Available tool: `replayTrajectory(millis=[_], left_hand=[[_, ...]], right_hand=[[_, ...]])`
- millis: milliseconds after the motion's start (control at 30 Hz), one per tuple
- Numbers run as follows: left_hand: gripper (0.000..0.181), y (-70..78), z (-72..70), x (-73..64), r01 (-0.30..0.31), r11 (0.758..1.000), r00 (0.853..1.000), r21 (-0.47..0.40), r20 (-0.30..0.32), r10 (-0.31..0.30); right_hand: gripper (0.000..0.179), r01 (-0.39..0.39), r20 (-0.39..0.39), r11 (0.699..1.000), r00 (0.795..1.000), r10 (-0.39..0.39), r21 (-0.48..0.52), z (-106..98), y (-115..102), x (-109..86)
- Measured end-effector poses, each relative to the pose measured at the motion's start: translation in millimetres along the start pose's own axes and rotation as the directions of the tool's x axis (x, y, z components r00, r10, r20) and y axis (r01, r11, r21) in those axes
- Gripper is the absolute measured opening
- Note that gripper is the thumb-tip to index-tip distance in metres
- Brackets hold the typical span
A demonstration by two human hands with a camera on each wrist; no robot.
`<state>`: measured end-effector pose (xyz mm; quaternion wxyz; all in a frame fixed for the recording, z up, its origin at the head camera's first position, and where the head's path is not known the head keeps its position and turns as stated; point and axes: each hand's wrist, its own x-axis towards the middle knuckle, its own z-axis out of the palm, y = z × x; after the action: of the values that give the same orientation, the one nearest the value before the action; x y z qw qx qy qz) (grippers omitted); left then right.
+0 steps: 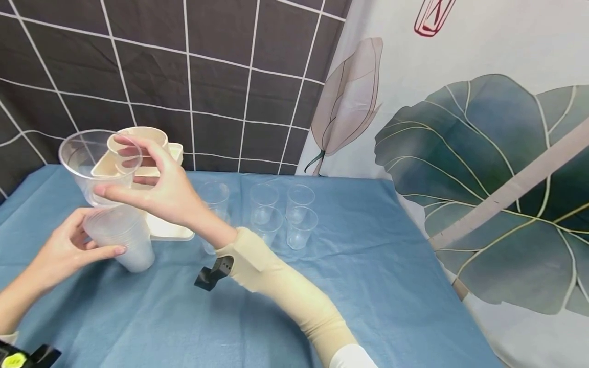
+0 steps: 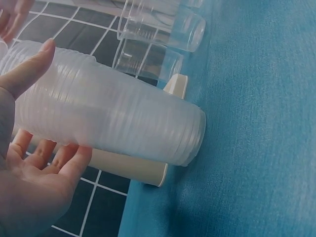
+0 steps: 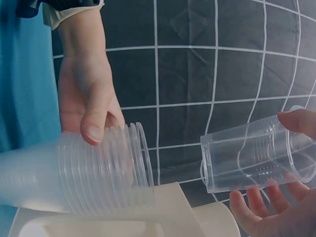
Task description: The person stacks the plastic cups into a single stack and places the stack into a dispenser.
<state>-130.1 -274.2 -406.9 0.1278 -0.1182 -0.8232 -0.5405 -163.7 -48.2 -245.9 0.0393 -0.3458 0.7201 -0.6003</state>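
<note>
Along the back, head view: dark checked cloth [image 1: 221, 97] toward 11 o'clock, pale leaf-print cloth [image 1: 483, 143] from 1 to 4. Blue-covered tabletop [image 1: 391, 296]: rear edge runs nearly level from 9 to 3 o'clock; right edge slants from 3 to between 4 and 5. Blue cloth spreads between the standing cups and that edge, and down to 6. Beige-sleeved right forearm [image 1: 285, 286] crosses from 5 o'clock toward 9, narrowing room there. Cream stand [image 1: 170, 230] near 9 o'clock, close behind the hands; round cream piece [image 1: 156, 134] at its top.

Stack of cups [image 1: 126, 232] at 8 to 9 o'clock: translucent, frosted by many nested walls, ribbed by rims, tilted, mouth toward 11. Base contact with tabletop: cannot tell. Left hand [image 1: 60, 250] grasps it, thumb one side, fingers opposite.

Single cup [image 1: 83, 168] at 9 o'clock: clear, mouth up, base toward the stack's mouth, apart from it. Right hand [image 1: 165, 189] grips it between thumb and fingers.

Six clear cups [image 1: 302, 227], upright, centre toward 8 o'clock, two rows; front-left one partly hidden by the forearm.
</note>
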Motion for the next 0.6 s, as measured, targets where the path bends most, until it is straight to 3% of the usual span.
replayTrajectory(millis=[200, 267, 433, 500, 600], left_hand=[[0.085, 5.1, 1.2, -0.7, -0.029, 0.989, 0.999, -0.146, 0.023, 0.032], [0.088, 9.4, 1.8, -0.7, -0.030, 0.987, 0.999, -0.159, 0.031, 0.036], [0.094, 6.4, 1.7, -0.1, -0.045, 0.997, 0.999, -0.065, 0.027, 0.047], [0.092, 6.5, 1.8, -0.5, -0.045, 0.996, 0.999, -0.081, 0.026, 0.047], [0.087, 18.0, 4.0, -1.7, -0.045, 0.984, 0.998, -0.175, 0.030, 0.051]], right_hand=[[0.068, -0.039, 0.014, 0.999, 0.999, 0.039, 0.011, 6, 2, 0.3], [0.069, -0.045, 0.016, 0.999, 0.999, 0.044, 0.021, 7, 3, 0.3], [0.071, -0.059, 0.006, 0.998, 0.998, 0.058, 0.035, 10, 6, 0.1], [0.071, -0.063, 0.001, 0.997, 0.998, 0.063, 0.041, 11, 6, -0.3], [0.071, -0.071, 0.000, 0.997, 0.997, 0.071, 0.039, 13, 6, -0.6]])
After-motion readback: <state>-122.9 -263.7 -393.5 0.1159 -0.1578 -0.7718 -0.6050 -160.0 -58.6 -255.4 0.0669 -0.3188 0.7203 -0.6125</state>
